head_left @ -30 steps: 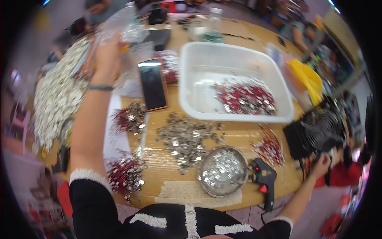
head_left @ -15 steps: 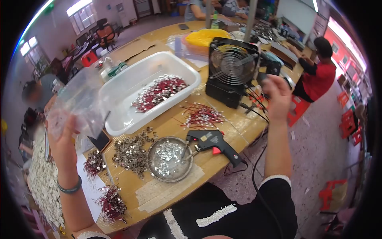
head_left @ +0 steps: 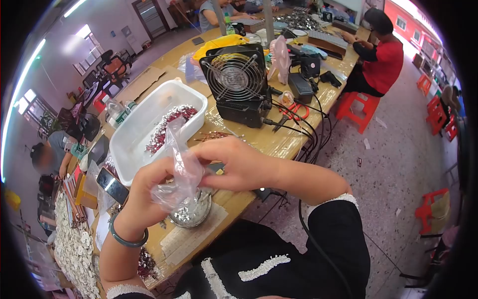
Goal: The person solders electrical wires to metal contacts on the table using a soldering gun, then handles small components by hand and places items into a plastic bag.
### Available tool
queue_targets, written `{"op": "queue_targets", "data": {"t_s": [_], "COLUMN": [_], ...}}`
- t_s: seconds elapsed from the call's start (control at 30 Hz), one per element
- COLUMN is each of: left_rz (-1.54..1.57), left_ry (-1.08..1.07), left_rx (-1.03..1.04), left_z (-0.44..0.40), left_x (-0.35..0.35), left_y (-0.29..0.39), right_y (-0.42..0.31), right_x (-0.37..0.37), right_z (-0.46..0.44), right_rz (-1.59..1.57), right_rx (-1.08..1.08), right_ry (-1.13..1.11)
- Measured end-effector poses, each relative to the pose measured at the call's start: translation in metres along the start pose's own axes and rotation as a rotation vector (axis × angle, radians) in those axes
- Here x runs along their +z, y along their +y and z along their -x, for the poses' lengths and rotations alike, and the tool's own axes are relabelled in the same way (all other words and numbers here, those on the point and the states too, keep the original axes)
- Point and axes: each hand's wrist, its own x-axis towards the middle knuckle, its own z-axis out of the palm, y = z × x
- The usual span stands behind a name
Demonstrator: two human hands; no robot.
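My left hand [head_left: 149, 194], with a bracelet on its wrist, grips a clear plastic bag [head_left: 181, 177] from the left. My right hand [head_left: 229, 162] pinches the same bag from the right. Beneath them is a round metal dish [head_left: 191, 214] of small silver pieces, partly covered by the bag. The white plastic tub [head_left: 119, 149], holding red and silver pieces [head_left: 172, 124], stands just beyond my hands. A phone [head_left: 112, 185] lies left of the tub. The glue gun is mostly hidden behind my right hand.
A black fan [head_left: 236, 79] stands behind my right hand, with orange-handled scissors [head_left: 294, 113] and cables beside it. White discs [head_left: 74, 249] are heaped at the left. A person in red [head_left: 383, 65] sits at the far right; other people are farther back.
Both hands have come together over the dish, and my right hand has taken hold of the bag. The view has shifted towards the right side of the room.
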Motion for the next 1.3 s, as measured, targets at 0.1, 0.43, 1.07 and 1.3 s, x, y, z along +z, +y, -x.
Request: {"op": "queue_targets", "data": {"t_s": [0.1, 0.43, 1.07, 1.3], "left_rz": [-0.358, 0.083, -0.205, -0.15], "left_ry": [0.101, 0.069, 0.869, 1.166], "left_rx": [0.317, 0.016, -0.382, -0.32], "left_z": [-0.01, -0.014, 0.184, 0.239], "left_x": [0.011, 0.003, -0.115, -0.157], "left_y": [-0.008, -0.021, -0.083, -0.111], "right_y": [0.009, 0.014, 0.301, 0.265], "right_x": [-0.01, -0.026, -0.382, -0.335], "right_z": [0.009, 0.01, 0.19, 0.18], "right_rz": [0.014, 0.092, 0.675, 0.444], "right_rx": [-0.004, -0.019, 1.118, 0.814], "right_ry": [0.121, -0.026, 0.639, 0.865]}}
